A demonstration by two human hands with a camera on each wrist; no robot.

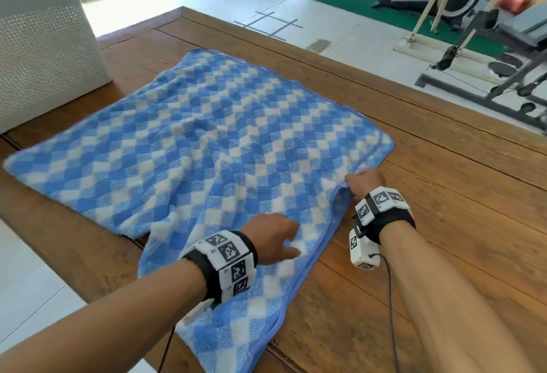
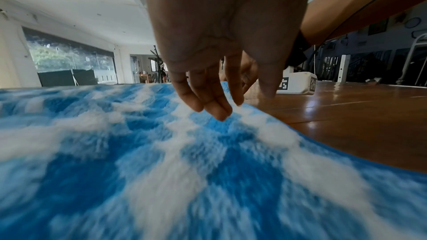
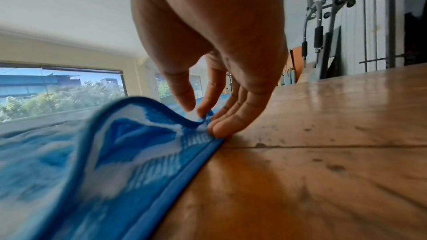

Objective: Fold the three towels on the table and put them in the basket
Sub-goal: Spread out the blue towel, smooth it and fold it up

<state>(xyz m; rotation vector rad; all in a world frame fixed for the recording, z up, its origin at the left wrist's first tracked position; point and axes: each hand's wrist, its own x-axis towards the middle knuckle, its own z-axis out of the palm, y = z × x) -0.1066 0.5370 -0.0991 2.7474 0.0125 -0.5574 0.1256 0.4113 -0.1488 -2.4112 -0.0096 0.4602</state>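
One towel (image 1: 207, 136) on table (image 1: 444, 195); right hand (image 1: 365, 181) fingers pinching hem, left hand (image 1: 270, 236) fingers relaxed; basket (image 1: 44, 47) beside.

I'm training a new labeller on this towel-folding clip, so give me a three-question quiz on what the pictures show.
1. True or false: the right hand pinches the edge of the towel.
2. Where does the basket stand? A) on the floor by the exercise machine B) on the table, at the far left C) on top of the towel
3. Fill in: the fingers of the left hand point down at the ____.

Key: 1 true; 2 B; 3 towel
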